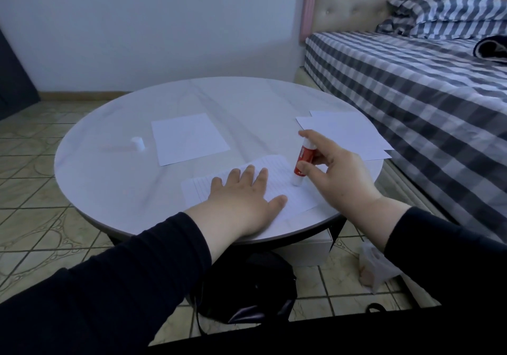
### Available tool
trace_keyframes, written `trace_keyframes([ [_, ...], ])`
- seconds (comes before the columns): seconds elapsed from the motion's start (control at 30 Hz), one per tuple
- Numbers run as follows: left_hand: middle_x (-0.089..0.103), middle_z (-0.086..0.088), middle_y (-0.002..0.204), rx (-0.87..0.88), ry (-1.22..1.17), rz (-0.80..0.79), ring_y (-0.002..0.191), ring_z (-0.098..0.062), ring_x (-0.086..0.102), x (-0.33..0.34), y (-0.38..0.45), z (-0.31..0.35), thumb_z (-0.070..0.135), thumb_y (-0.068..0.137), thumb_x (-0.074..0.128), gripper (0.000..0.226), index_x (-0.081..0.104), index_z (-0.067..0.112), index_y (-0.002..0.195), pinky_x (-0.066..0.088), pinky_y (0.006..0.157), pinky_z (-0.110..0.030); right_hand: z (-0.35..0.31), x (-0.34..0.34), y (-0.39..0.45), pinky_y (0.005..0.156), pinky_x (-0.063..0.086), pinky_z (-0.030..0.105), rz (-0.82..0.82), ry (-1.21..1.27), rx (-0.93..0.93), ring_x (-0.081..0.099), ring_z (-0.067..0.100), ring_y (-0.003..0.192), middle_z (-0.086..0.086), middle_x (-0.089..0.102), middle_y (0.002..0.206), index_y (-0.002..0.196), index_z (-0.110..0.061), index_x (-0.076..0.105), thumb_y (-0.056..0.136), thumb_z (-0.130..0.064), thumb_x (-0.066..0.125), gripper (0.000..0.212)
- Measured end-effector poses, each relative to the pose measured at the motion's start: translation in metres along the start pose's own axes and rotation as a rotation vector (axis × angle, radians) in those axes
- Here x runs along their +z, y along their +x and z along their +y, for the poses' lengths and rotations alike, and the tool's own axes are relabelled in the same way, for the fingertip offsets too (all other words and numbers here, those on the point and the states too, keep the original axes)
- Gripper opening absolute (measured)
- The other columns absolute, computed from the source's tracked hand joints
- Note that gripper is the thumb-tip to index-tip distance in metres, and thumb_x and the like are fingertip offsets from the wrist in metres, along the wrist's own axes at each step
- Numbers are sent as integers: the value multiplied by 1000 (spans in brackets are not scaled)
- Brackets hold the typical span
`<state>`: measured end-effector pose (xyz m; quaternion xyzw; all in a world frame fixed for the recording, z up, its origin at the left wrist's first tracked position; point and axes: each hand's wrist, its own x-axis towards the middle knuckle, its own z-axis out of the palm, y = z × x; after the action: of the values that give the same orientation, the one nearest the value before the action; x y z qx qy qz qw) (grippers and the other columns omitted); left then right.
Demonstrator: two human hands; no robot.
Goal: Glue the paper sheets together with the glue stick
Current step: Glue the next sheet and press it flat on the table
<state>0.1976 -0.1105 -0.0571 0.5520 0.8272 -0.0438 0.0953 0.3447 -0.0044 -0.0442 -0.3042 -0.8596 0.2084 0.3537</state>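
A lined paper sheet (285, 190) lies near the front edge of the round white table (115, 168). My left hand (241, 201) rests flat on it, fingers spread. My right hand (337, 173) grips a red-and-white glue stick (303, 159), held tilted with its lower white end touching the lined sheet. A blank white sheet (189, 138) lies in the middle of the table. The glue stick's white cap (138, 144) sits to the left of that sheet. Two overlapping sheets (354, 132) lie at the table's right edge.
A bed (411, 88) with a grey-and-white checked cover stands close to the table on the right. Under the table's front edge are a black bag (247, 291), a white box (310, 247) and a plastic bag (375, 269) on the tiled floor.
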Motion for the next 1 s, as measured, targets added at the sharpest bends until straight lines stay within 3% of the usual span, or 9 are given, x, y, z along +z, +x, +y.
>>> trace_keyframes([
  [0.2,-11,3,163,-17,-6,9,149,-24,-8,0,2,2,68,92,10,76,-9,28,154,3,117,-53,5,-12,5,85,43,12,105,56,65,63,0,88,-21,61,88,133,-34,51,88,-18,68,50],
  [0.27,-10,2,163,-24,-13,20,149,-24,-7,1,2,1,68,92,10,76,-8,27,154,3,117,-54,2,-13,3,84,42,8,121,117,57,63,-4,89,-19,63,91,132,-36,52,87,-20,69,51],
  [0.4,-8,1,163,-56,1,26,149,-26,-5,0,3,3,68,92,10,77,-6,26,154,6,116,-53,3,-5,-5,74,38,0,-2,35,45,61,-7,88,-20,61,90,131,-38,51,87,-21,68,50],
  [0.5,-6,1,163,-70,5,31,149,-27,-3,-1,5,5,69,91,10,78,-6,26,154,8,115,-53,9,-9,-3,72,37,-3,32,33,93,60,-6,87,-20,61,88,131,-36,51,87,-21,69,50],
  [0.63,-7,0,163,-86,-14,23,149,-27,-5,-1,5,6,68,92,9,78,-7,25,154,6,116,-54,8,-15,-2,83,44,11,98,112,111,63,1,88,-14,65,91,132,-34,53,87,-18,69,51],
  [0.8,-3,0,163,-123,-8,34,148,-28,-2,-3,5,9,69,91,9,79,-4,23,155,9,114,-54,5,-9,-10,71,36,-5,22,8,67,59,-11,84,-23,59,87,131,-36,51,88,-21,68,49],
  [1.0,18,-3,157,-8,144,43,144,-24,13,-18,2,-7,72,89,20,83,14,20,153,5,113,-54,16,-13,-1,73,39,3,55,33,114,62,5,87,-16,60,88,132,-34,51,88,-20,68,50],
])
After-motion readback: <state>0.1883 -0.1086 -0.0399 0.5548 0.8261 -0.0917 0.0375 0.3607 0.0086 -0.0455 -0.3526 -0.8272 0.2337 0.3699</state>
